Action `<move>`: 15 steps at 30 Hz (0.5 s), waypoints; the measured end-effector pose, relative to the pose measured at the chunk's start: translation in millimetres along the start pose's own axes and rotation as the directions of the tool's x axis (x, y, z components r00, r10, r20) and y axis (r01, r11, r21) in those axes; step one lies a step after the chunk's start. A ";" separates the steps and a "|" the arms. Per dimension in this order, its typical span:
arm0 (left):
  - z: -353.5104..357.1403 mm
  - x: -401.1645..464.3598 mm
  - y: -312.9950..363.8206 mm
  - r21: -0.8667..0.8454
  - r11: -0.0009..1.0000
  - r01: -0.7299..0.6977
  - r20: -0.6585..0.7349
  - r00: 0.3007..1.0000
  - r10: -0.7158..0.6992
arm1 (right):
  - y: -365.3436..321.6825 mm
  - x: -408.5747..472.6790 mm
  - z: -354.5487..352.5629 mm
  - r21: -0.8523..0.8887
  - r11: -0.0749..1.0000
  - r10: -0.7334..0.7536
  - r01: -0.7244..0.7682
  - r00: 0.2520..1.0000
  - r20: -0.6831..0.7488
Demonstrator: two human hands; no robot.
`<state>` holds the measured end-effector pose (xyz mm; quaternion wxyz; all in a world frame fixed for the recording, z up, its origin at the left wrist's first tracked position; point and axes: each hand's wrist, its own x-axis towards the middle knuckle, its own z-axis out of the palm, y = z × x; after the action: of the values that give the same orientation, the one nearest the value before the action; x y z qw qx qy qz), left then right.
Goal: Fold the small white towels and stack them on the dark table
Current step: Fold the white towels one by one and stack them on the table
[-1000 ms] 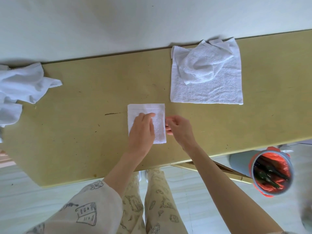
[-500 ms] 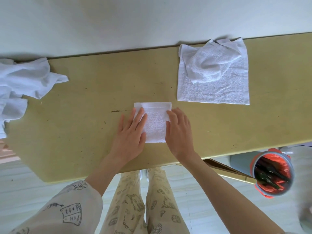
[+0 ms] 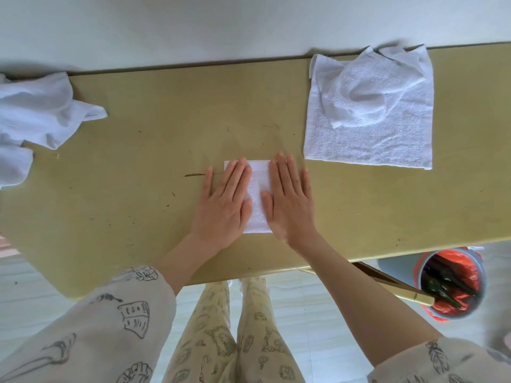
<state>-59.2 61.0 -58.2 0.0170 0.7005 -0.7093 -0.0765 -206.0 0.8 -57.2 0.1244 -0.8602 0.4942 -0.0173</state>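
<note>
- A person seen from above, with a left hand (image 3: 221, 208) and a right hand (image 3: 290, 205), both bare, with no rings or watch.
- Forearms bare behind the fingers, back to the elbows.
- Loose cream sleeves (image 3: 110, 322) begin well behind the fingers, printed with dark line drawings: leaves, a feather, a book-like shape.
- Matching cream trousers (image 3: 235, 335) below the hands, covered in small grey sketch-like motifs.

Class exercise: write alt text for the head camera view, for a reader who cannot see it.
Both hands, left hand and right hand, press flat on a small folded white towel on a yellowish table. More white towels lie at far right and far left.
</note>
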 end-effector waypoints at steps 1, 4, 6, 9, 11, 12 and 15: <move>-0.6 -0.1 -0.2 0.001 1.000 0.008 0.012 1.000 -0.008 | -0.8 0.2 -1.5 -0.008 1.000 0.007 -0.007 1.000 0.021; -4.7 1.0 0.6 0.002 1.000 0.020 0.050 0.999 -0.020 | -0.4 0.4 -7.8 0.021 1.000 0.020 -0.022 0.995 0.094; -11.2 1.1 4.3 -0.010 0.999 0.038 0.071 0.997 -0.037 | 2.7 -2.3 -17.2 0.151 0.988 -0.005 -0.013 0.993 0.118; -18.6 -6.6 9.8 -0.079 0.994 0.079 0.100 0.992 -0.071 | -0.4 -14.5 -38.8 0.412 0.903 0.108 -0.119 0.993 0.050; -18.3 -20.1 11.9 -0.101 0.990 0.103 0.130 0.987 -0.089 | -9.7 -22.3 -49.6 0.551 0.772 0.337 -0.316 0.939 0.067; -17.6 -27.4 12.7 -0.099 0.989 0.114 0.146 0.984 -0.099 | -14.6 -23.1 -52.3 0.593 0.682 0.446 -0.428 0.886 0.127; -15.0 -39.7 14.9 -0.074 0.986 0.147 0.204 0.970 -0.129 | -26.2 -18.5 -54.0 0.562 0.521 0.567 -0.642 0.753 0.334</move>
<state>-71.3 99.5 -38.1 -0.0283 0.7356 -0.6529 -0.1784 -201.6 18.6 2.8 0.4378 -0.5351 0.7162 -0.0953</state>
